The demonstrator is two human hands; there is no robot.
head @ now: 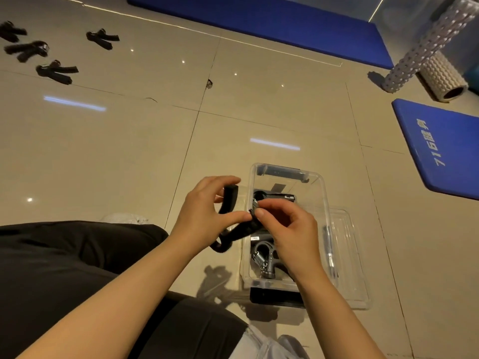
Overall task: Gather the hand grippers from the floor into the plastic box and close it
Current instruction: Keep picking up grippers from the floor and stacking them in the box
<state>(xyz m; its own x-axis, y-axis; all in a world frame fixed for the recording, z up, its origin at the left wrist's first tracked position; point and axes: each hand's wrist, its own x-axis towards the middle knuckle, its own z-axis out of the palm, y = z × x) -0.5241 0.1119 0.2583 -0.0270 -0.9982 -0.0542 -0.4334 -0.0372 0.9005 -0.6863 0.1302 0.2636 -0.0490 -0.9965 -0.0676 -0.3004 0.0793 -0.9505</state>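
Beige tiled floor [129, 151], blue mats [259, 24] beyond. The clear plastic box [325, 193] sits open, some grippers inside; four hand grippers [55, 72] lie far left. Both hands, left [204, 211] and right [287, 229], pinch one black gripper [241, 228] beside the rim; best lowered flat, handles together.

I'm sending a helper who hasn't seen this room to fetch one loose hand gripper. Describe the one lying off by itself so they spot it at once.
Start from the long blue mat along the far edge of the tiled floor, then look left of it. The lone hand gripper lies there, black, handles splayed. The other three cluster further left; this one lies apart, nearest the mat.
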